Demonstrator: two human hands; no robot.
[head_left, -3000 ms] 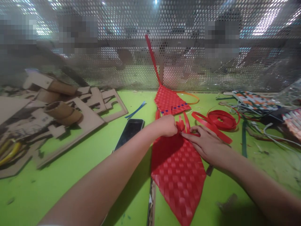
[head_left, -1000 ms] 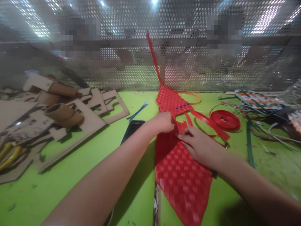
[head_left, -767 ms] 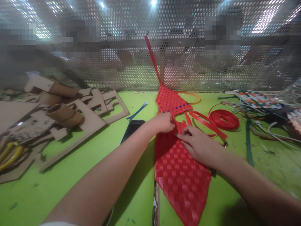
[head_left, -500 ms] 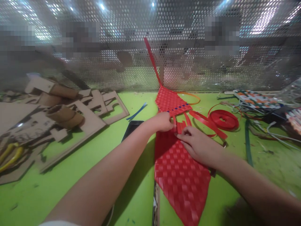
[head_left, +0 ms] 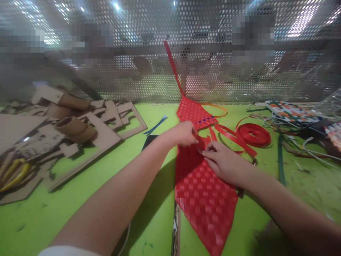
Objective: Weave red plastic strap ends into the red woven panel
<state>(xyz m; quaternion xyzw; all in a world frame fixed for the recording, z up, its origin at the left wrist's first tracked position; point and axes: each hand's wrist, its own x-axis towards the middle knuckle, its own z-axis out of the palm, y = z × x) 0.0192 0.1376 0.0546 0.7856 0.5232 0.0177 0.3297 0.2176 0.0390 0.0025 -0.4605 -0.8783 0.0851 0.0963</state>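
Note:
A red woven mat of flat plastic strips (head_left: 210, 199) lies on the green table, its lower end narrowing to a point. Behind it sits a smaller red woven piece (head_left: 193, 111), crossed by a blue-dashed row and trailing one long strip up against the mesh. My left hand (head_left: 187, 133) is closed at the mat's upper edge, its fingers pinching a red strip (head_left: 203, 143) between the two woven parts. Just right of it, my right hand (head_left: 222, 160) rests on the mat, thumb and fingertips pinched together on the red strips; the exact grip is partly hidden.
A coil of red strip (head_left: 253, 135) and a loose red loop (head_left: 236, 138) lie on the right, near tangled cords and an orange-green-white woven piece (head_left: 291, 112). Cardboard scraps (head_left: 98, 142) pile up on the left. A perforated metal screen (head_left: 149, 81) stands behind the table.
My left hand has lifted slightly and turned, its fingers curling more tightly at the strip. My right hand stays almost in place. The woven pieces have hardly moved.

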